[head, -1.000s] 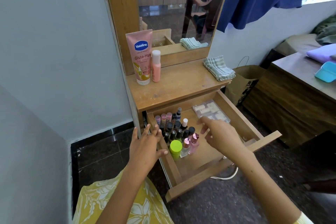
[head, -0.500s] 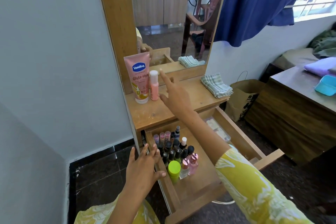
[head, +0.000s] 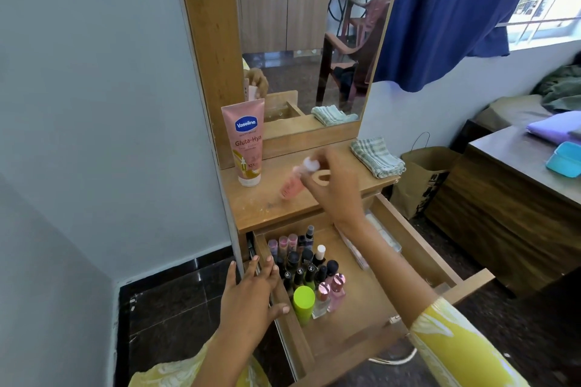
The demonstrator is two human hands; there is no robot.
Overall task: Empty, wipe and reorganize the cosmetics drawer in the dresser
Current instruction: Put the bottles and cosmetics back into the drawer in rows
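The dresser drawer [head: 418, 245] is pulled out, with several small bottles [head: 306, 270] packed upright in its left part and a clear case [head: 377, 236] at the back right, partly hidden by my arm. My left hand [head: 251, 295] rests flat on the drawer's left wall, fingers spread. My right hand [head: 333, 185] is over the dresser top [head: 270, 201], fingers closed on the white cap of a small pink bottle [head: 290, 184], which is tilted and blurred. A tall pink Vaseline tube [head: 245, 143] stands at the back left by the mirror.
A folded checked cloth [head: 377, 155] lies on the top's right end. A brown paper bag [head: 421, 179] stands on the floor to the right, beside a dark wooden table [head: 503, 198]. A wall is close on the left. A blue curtain [head: 446, 9] hangs above.
My right hand left the drawer, reached to the pink bottle beside the Vaseline tube, took it by the cap and pulled it toward me, tilted. The left hand stayed on the drawer's side.
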